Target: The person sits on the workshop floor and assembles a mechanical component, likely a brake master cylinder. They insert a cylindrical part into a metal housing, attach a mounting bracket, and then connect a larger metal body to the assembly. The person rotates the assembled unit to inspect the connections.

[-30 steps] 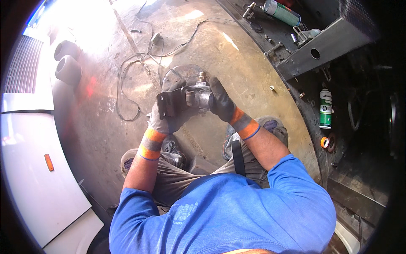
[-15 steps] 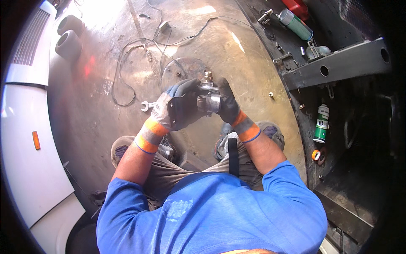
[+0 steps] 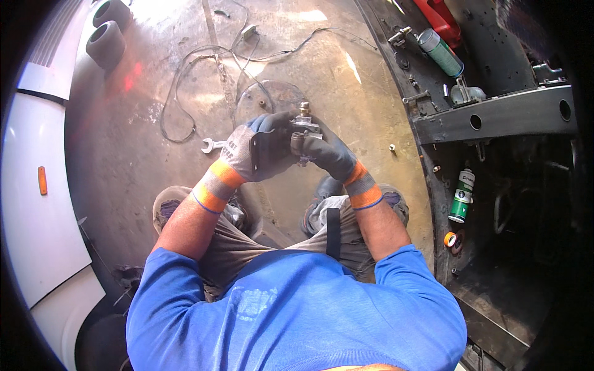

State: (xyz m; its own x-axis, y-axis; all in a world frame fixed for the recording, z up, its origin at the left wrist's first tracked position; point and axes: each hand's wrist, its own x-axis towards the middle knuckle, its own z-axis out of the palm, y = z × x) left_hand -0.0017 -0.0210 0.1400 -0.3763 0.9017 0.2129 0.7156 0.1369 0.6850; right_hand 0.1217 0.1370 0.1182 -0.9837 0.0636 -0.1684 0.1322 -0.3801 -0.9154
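Note:
A metal valve-like part (image 3: pixel 304 128) with a brass fitting on top is held between my two gloved hands, over the floor in front of my knees. My left hand (image 3: pixel 240 147) is closed around a dark bracket plate (image 3: pixel 272 150) with holes along its edge, next to the valve. From the other side, my right hand (image 3: pixel 337 153) wraps its fingers round the valve body and covers part of it. An open-end spanner (image 3: pixel 210 146) shows beside the left glove, its other end hidden behind it.
A cable (image 3: pixel 179 93) loops over the concrete floor. On the right, a dark metal frame (image 3: pixel 501 117) borders the work spot; spray cans (image 3: pixel 461 196), an orange tape roll (image 3: pixel 450 239) and loose fittings lie about it. White body panels (image 3: pixel 43 210) stand left, with two grey cylindrical objects (image 3: pixel 105 44) beyond.
My right hand has shifted its grip: fingers that were up beside the valve now fold lower across its body. The left hand keeps its hold. The whole view has shifted slightly.

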